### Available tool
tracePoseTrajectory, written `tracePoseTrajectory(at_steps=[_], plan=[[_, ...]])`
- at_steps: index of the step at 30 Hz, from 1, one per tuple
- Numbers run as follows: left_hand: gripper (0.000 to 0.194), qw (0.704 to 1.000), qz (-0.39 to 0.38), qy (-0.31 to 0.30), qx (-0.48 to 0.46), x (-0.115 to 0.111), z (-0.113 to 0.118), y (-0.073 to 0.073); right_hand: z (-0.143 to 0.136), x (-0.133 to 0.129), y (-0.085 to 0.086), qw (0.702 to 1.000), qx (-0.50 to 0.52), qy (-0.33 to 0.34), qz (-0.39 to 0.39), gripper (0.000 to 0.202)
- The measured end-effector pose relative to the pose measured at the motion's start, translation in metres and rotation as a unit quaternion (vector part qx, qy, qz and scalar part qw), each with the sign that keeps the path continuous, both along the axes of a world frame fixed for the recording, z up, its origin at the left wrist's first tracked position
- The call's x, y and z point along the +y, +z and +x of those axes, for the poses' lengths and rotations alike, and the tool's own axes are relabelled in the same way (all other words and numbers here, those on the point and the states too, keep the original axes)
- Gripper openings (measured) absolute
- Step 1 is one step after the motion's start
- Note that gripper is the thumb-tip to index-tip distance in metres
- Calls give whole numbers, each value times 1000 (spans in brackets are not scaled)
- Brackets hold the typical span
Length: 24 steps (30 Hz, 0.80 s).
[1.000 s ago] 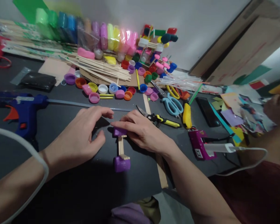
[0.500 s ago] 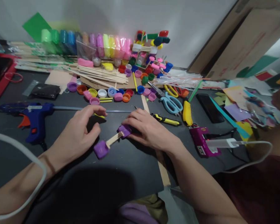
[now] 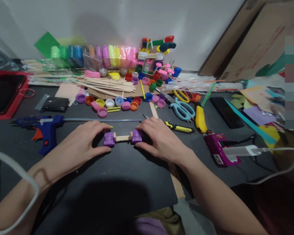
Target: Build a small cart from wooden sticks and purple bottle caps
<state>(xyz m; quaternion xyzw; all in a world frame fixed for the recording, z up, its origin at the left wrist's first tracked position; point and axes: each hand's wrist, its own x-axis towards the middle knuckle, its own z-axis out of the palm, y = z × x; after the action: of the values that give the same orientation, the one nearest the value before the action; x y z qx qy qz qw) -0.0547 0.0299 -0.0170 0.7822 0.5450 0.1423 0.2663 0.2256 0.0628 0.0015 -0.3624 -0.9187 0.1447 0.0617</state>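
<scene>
A small dumbbell-shaped piece (image 3: 122,138) lies crosswise on the dark table, with two purple end blocks joined by short wooden sticks. My left hand (image 3: 84,138) curls round its left purple block (image 3: 109,139), fingers behind and thumb in front. At the other end, my right hand (image 3: 159,137) has its fingers and thumb on the right purple block (image 3: 136,136). Just behind the hands runs a clear glue stick (image 3: 100,119), reaching from the blue glue gun (image 3: 50,129) at left. A yellow-black utility knife (image 3: 180,127) lies beyond my right hand.
Coloured bottle caps (image 3: 109,103), wooden skewers (image 3: 110,85) and clay tubes (image 3: 105,55) line the back. Blue-handled scissors (image 3: 182,109), a black phone (image 3: 226,112) and a purple power box (image 3: 219,150) stand at right. A white cable (image 3: 17,169) loops over my left forearm.
The purple-ended piece has turned from a slant to nearly level across the table. My left hand, apart from it before, has closed in on its left block. The view has shifted slightly.
</scene>
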Motion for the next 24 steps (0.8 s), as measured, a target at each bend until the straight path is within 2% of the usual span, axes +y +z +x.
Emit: tracePoseTrajectory(at_steps=[3, 7, 15, 20, 24], plan=[[43, 1000, 16, -18, -4, 2, 4, -3, -1, -1, -2, 1000, 9, 6, 0, 30], [34, 1000, 22, -21, -5, 3, 8, 2, -2, 0, -6, 1000, 25, 6, 6, 28], [38, 1000, 20, -3, -14, 3, 5, 4, -2, -1, -7, 999, 44, 4, 3, 33], [31, 999, 36, -3, -25, 3, 7, 4, -3, 1, -7, 999, 50, 0, 15, 29], [30, 999, 38, 2, -23, 3, 8, 2, -4, 4, -10, 998, 53, -8, 27, 34]])
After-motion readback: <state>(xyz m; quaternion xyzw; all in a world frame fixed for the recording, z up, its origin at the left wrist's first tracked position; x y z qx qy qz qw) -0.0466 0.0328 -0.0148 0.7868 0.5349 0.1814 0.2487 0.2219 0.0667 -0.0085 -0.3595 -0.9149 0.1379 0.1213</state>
